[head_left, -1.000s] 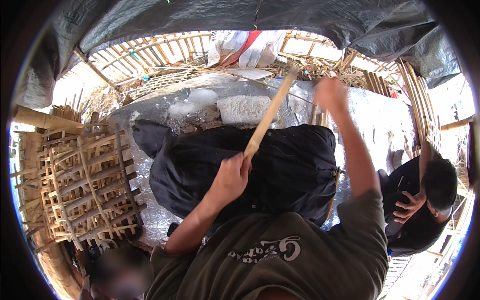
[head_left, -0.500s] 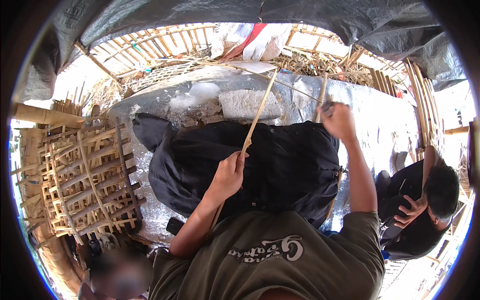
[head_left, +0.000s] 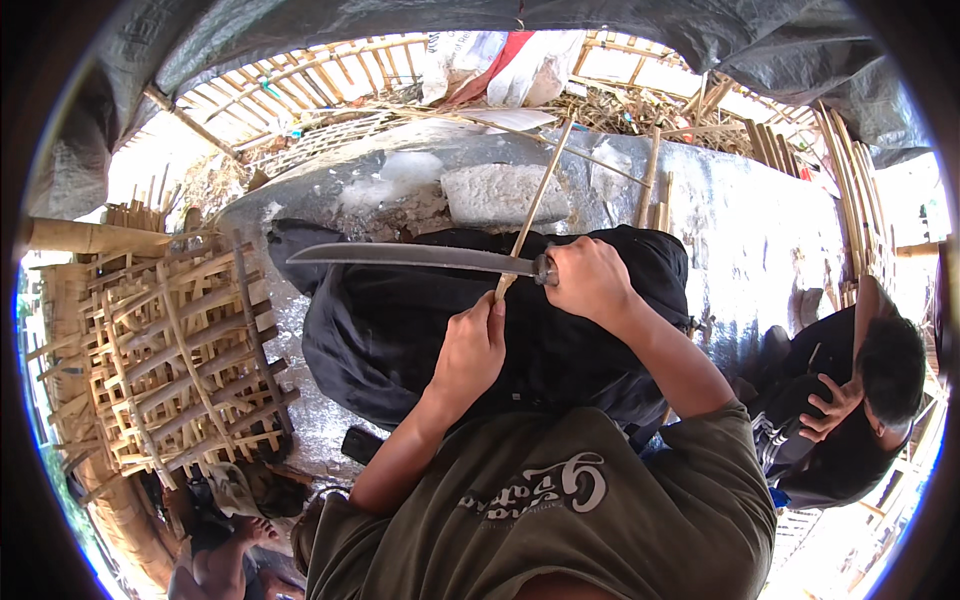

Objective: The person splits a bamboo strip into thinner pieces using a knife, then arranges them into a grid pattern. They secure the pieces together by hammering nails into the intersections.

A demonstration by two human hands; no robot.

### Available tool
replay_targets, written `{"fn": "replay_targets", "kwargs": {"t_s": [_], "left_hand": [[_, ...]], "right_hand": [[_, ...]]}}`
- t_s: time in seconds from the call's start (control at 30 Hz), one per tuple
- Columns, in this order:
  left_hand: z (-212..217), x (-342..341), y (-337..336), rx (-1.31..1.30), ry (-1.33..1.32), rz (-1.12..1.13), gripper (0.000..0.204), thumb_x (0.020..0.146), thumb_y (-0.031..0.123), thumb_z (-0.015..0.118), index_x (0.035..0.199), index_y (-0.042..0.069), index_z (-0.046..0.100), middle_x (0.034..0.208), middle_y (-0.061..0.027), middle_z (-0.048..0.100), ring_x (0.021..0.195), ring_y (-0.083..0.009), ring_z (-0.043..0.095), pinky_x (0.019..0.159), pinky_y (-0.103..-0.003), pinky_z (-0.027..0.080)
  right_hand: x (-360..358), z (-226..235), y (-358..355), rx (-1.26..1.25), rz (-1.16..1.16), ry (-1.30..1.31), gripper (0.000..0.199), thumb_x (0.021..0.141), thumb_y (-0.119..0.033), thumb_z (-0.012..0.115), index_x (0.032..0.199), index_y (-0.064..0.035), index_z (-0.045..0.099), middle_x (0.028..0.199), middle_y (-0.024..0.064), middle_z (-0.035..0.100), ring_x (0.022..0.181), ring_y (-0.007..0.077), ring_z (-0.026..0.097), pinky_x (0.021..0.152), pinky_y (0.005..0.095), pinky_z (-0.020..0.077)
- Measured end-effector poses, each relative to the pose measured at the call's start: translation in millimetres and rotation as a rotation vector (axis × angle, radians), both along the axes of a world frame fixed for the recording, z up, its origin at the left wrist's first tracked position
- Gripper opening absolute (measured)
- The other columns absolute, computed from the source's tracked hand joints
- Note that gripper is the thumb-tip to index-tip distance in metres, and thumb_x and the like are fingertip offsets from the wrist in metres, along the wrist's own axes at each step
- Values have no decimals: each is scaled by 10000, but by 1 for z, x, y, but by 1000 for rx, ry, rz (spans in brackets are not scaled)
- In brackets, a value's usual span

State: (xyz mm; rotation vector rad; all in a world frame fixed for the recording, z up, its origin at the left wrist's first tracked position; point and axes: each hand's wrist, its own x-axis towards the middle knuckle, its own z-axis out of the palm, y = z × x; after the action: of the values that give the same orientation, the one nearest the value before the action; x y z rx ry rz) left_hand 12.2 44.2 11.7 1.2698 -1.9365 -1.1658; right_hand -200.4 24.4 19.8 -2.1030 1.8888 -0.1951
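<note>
While the left hand [head_left: 470, 350] is closed around the lower end of a thin bamboo strip [head_left: 535, 205], the right hand [head_left: 590, 280] is clamped on the handle of a long knife [head_left: 420, 257]. Just left of the right hand's knuckles the blade meets the strip, directly above the left hand's thumb, and from there it runs flat and level well out to the left. Away from both hands the strip rises at a slant, its far end over the grey slab [head_left: 505, 192] beyond them. Beneath both hands lies a dark cloth [head_left: 400, 330], spread over the lap and touching the left wrist.

Beyond the hands, a grey plastic sheet [head_left: 760, 230] covers the ground, with more bamboo sticks [head_left: 652, 180] standing upright just past the right hand. Well to the left of the left hand sits a stack of woven bamboo frames [head_left: 150, 350], and a thick bamboo pole [head_left: 90, 237] lies above it. Well to the right of the right forearm, a second person [head_left: 860, 400] in dark clothing sits low, one hand raised to the head. Below the left elbow, a bare foot [head_left: 250, 530] of another person shows near the lower edge. Overhead hangs a dark tarpaulin [head_left: 600, 25].
</note>
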Motion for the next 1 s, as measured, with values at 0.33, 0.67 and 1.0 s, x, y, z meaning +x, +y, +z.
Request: {"fn": "replay_targets", "kwargs": {"t_s": [0.33,0.67,1.0], "left_hand": [[-4,9,30,-22,-19,-94,178,1038,77,505,1022,-65,613,794,-269,653,722,-451,654,624,-469,503],[-1,-3,3,-128,-68,-103,176,1031,65,505,1046,-88,591,859,-274,667,804,-453,662,690,-482,527],[24,12,10,-178,-11,-81,146,1014,52,524,1052,-81,571,783,-284,630,734,-464,639,616,-517,495]], "right_hand": [[-77,-2,-29,-65,-319,160,188,754,-181,647,838,-45,745,840,255,712,826,429,726,788,509,599],[-34,8,3,-61,-45,33,188,658,-181,714,791,-49,735,786,205,704,772,398,710,763,474,589],[-87,22,-49,-174,-432,111,164,731,-149,695,850,-49,748,819,233,713,819,392,726,755,484,598]]}}
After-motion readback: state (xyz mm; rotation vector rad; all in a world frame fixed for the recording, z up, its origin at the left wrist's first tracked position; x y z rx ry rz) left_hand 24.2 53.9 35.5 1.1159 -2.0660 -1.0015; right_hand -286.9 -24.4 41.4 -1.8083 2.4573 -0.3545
